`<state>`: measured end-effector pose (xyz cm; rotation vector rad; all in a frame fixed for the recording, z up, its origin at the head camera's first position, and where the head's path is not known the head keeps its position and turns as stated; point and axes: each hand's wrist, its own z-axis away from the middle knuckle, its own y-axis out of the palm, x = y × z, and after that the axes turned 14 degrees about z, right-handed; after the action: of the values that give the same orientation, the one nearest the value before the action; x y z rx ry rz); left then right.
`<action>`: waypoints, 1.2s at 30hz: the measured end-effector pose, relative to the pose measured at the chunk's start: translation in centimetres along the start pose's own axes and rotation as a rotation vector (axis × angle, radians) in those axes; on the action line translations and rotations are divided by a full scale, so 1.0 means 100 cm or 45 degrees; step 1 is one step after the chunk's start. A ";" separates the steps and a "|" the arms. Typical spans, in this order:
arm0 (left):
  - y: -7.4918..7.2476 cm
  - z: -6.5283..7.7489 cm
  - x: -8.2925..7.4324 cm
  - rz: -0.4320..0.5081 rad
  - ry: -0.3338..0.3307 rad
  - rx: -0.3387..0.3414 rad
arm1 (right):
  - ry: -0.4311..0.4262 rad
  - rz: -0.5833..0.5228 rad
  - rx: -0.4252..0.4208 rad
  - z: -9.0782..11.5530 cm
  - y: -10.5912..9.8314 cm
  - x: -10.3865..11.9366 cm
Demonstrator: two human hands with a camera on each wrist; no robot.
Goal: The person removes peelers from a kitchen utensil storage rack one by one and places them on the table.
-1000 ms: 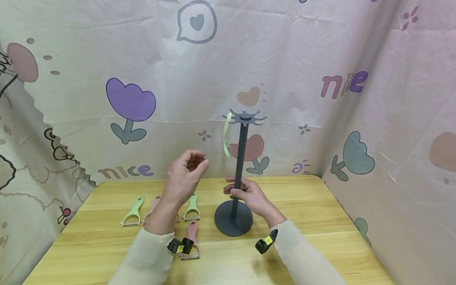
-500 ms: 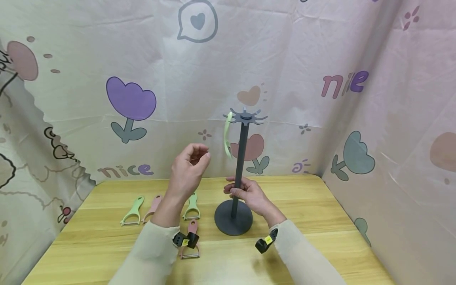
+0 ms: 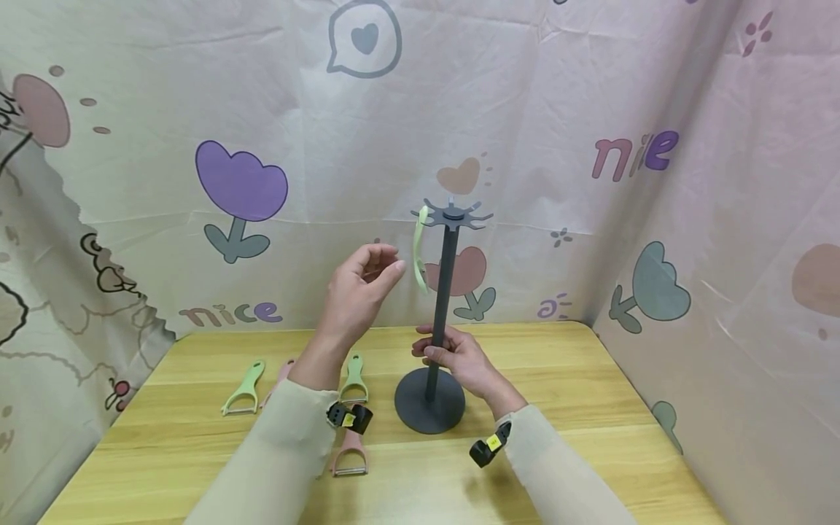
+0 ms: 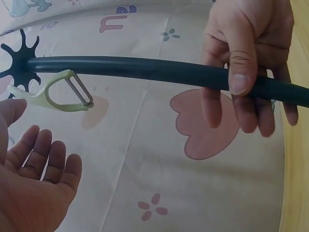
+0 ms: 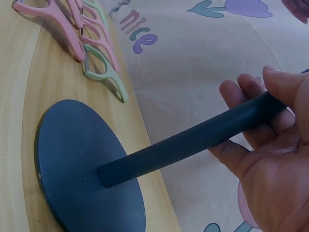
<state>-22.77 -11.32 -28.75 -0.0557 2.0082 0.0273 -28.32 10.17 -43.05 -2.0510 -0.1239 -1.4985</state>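
Note:
A dark grey stand (image 3: pixel 445 284) with a round base and a hooked top stands upright on the table. My right hand (image 3: pixel 467 362) holds its pole low down, thumb on one side and fingers behind, as the right wrist view also shows. From a hook on the left hangs a light green peeler (image 3: pixel 418 251), its blade end downward. Just left of that peeler is my left hand (image 3: pixel 357 292), fingers loosely bent and holding nothing. In the left wrist view the peeler's handle end comes close to the left thumb (image 4: pixel 13 111).
Several peelers lie on the wooden table (image 3: pixel 538 452) left of the base. Among them are a green peeler (image 3: pixel 248 386) at far left, another green peeler (image 3: pixel 355 375) and a pink peeler (image 3: pixel 351 456) nearer the front. My left forearm partly covers the group. A patterned curtain (image 3: pixel 538 109) rises behind the table.
My left hand has moved up and to the right, closer to the hanging peeler. My right hand has stayed on the pole, and the stand has not moved.

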 end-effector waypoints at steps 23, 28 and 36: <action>0.014 -0.021 -0.013 -0.016 -0.045 0.130 | -0.031 -0.005 0.009 0.001 0.000 -0.001; 0.015 -0.023 -0.013 -0.029 -0.030 0.126 | -0.033 0.002 0.011 0.001 0.000 -0.002; 0.015 -0.025 -0.013 -0.004 -0.012 0.116 | -0.045 0.003 0.010 0.000 0.000 -0.004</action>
<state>-24.53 -9.85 -26.56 -0.0002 1.9977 -0.0657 -28.47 10.28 -43.42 -2.0710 -0.1409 -1.4590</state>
